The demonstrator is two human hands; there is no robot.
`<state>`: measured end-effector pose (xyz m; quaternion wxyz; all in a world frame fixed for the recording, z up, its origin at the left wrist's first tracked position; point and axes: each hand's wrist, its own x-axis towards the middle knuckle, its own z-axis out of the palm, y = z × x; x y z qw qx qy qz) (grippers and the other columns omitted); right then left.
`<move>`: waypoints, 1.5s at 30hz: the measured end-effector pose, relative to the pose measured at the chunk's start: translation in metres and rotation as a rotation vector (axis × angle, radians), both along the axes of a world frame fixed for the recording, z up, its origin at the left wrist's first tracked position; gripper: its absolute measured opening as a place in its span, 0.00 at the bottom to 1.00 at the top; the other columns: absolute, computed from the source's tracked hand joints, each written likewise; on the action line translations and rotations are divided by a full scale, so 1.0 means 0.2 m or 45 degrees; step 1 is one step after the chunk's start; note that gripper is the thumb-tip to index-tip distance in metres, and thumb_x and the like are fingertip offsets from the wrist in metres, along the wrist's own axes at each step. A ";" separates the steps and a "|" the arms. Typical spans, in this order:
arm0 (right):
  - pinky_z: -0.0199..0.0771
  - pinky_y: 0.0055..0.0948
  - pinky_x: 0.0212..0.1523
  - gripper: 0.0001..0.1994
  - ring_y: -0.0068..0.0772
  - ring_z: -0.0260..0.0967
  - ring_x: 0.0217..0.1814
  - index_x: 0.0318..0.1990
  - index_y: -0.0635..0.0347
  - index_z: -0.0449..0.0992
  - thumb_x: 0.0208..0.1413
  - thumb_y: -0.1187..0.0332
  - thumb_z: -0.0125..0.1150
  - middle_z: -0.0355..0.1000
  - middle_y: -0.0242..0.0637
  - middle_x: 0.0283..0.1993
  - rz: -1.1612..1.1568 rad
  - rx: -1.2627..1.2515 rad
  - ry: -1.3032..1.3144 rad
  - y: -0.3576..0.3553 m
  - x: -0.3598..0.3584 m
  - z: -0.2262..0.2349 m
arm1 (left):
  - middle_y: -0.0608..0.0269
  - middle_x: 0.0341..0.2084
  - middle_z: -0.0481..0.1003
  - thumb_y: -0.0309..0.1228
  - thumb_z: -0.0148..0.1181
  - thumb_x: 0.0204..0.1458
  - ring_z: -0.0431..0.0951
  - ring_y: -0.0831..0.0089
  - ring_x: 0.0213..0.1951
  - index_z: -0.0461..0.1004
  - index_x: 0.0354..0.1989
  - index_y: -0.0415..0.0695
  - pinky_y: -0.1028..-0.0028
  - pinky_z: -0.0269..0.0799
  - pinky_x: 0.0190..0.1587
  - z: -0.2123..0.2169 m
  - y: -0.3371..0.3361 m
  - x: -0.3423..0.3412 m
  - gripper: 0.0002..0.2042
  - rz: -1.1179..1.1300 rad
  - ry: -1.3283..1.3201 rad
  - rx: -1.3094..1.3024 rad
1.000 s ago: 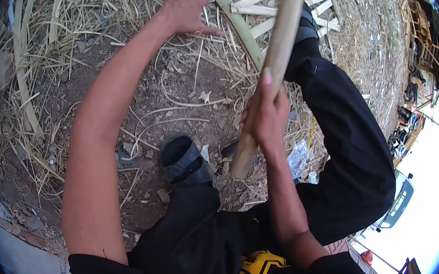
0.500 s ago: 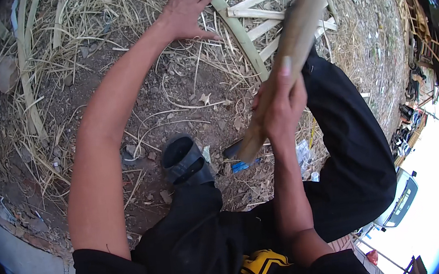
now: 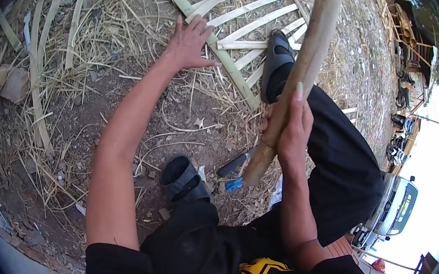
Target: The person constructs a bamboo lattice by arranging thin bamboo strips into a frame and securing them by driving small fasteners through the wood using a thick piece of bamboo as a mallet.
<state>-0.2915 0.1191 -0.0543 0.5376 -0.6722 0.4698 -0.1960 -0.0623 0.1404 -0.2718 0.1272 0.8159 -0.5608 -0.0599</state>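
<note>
My right hand (image 3: 293, 131) is wrapped round a thick wooden stick (image 3: 313, 50), with the thumb lying along its side. The stick slants up to the far right, its lower end above the ground near my knees. My left hand (image 3: 190, 45) lies with fingers spread at the edge of a lattice of pale split strips (image 3: 256, 23). Its fingertips touch or nearly touch the long greenish side strip (image 3: 231, 70) and the end of a cross strip there. The lattice lies on the ground, and my right sandalled foot (image 3: 277, 63) rests on or against it.
A dark handle (image 3: 232, 166) and a small blue object (image 3: 234, 184) lie on the ground below the stick. My left sandal (image 3: 182, 179) is planted nearby. Loose strips (image 3: 37, 98) and shavings litter the left side. A vehicle (image 3: 392, 206) stands far right.
The stick has swung so its whole upper end shows, and my view has shifted, bringing more of the lattice in. My left hand stays spread at the lattice edge.
</note>
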 end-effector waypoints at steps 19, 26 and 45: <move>0.64 0.31 0.14 0.26 0.29 0.60 0.20 0.53 0.66 0.61 0.73 0.45 0.39 0.62 0.38 0.31 0.103 0.019 -0.613 -0.48 -1.09 1.95 | 0.62 0.53 0.72 0.59 0.75 0.33 0.68 0.65 0.63 0.73 0.60 0.54 0.35 0.42 0.70 -0.04 -0.16 -0.08 0.42 -0.146 0.328 -0.222; 0.63 0.22 0.16 0.26 0.23 0.62 0.17 0.47 0.60 0.69 0.69 0.42 0.47 0.64 0.30 0.24 -0.421 -0.358 0.123 -0.87 -0.87 1.44 | 0.64 0.51 0.74 0.61 0.69 0.43 0.69 0.67 0.61 0.76 0.58 0.54 0.35 0.38 0.70 -0.05 -0.15 -0.09 0.35 -0.048 0.381 -0.244; 0.74 0.52 0.45 0.24 0.63 0.76 0.42 0.41 0.71 0.76 0.61 0.50 0.61 0.76 0.61 0.36 -0.049 -0.437 1.512 -1.34 -1.63 -0.42 | 0.56 0.58 0.74 0.42 0.60 0.61 0.69 0.59 0.65 0.67 0.66 0.47 0.41 0.42 0.69 0.29 -0.19 -0.09 0.26 -0.276 -0.009 0.200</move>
